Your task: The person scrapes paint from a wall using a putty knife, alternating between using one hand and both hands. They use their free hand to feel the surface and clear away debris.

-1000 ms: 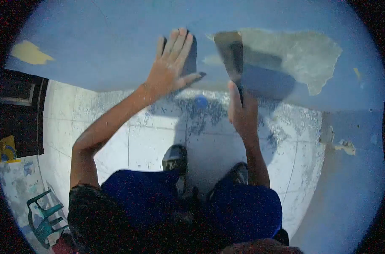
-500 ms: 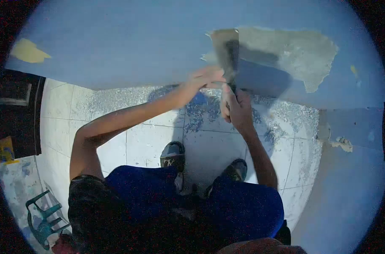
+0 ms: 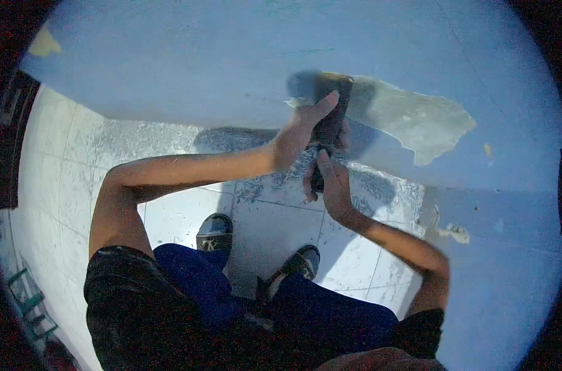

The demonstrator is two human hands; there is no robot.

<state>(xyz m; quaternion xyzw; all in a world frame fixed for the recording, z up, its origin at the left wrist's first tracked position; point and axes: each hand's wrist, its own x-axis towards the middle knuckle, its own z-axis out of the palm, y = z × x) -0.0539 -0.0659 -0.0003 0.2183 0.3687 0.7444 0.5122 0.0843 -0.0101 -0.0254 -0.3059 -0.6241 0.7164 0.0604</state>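
A wide, dark scraper (image 3: 334, 119) is held up against the blue wall (image 3: 231, 80), its edge at the left end of a bare grey patch (image 3: 420, 117) with ragged paint borders. My left hand (image 3: 295, 137) grips the blade, thumb lying on its face and fingertips showing past the right side. Below it, my right hand (image 3: 335, 188) is closed around the black handle (image 3: 318, 178), thumb pointing upward. A dark blurred spot beside the blade's upper left cannot be made out.
Paint flakes (image 3: 148, 139) litter the tiled floor (image 3: 274, 216) along the wall's foot. My shoes (image 3: 215, 232) stand on the tiles. A green plastic chair (image 3: 30, 303) is at the lower left. The wall has a chipped spot (image 3: 457, 233) at right.
My left hand has gone from beside the handle to gripping the scraper's blade. Both hands and the scraper sit lower in view, and the view itself has shifted. My right hand stays on the handle.
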